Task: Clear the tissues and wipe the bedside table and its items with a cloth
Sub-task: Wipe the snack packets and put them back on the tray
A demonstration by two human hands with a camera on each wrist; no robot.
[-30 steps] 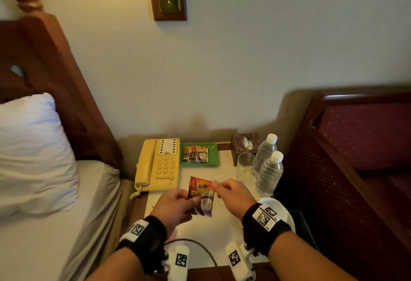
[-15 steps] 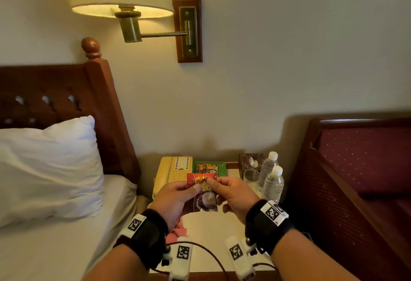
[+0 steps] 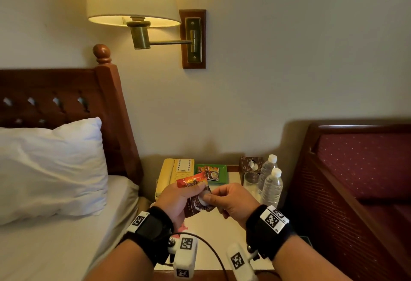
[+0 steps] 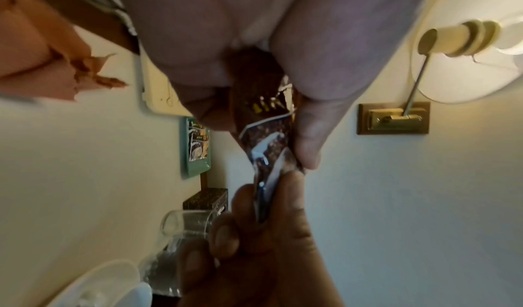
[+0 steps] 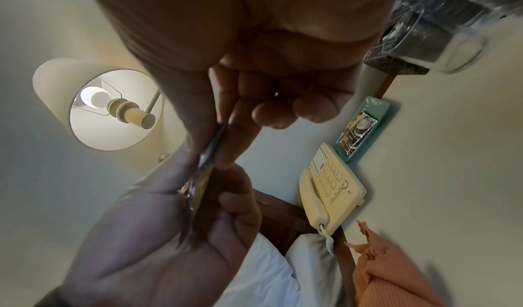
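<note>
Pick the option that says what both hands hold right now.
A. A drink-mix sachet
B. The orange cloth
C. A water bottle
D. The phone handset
A: the left hand and the right hand both pinch the drink-mix sachet above the bedside table, while the water bottles, phone and orange cloth lie untouched.
</note>
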